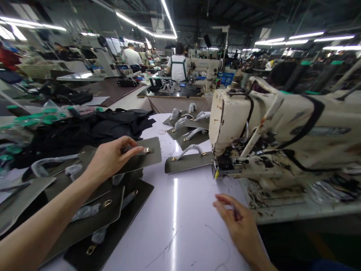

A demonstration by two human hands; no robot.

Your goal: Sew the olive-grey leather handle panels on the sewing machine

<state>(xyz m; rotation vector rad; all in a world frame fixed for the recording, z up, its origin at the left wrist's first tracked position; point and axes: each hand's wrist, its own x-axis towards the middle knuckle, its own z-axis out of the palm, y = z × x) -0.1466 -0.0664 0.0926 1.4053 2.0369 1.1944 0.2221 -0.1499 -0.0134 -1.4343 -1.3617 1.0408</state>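
White table (197, 214) carries grey handled panels (187, 165), stray threads (169, 245), apparently black fabric (113, 125).

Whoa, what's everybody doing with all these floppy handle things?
A person's left hand is holding a gray panel near its gold clasp. The right hand is half curled over the white table; I can't tell if it holds anything. Another panel with a handle lies beside the sewing machine, and more panels are piled under the left arm.

The left hand (113, 156) grips a panel (150, 160) by its handle (146, 150), the right hand (238, 222) over the table (152, 210).
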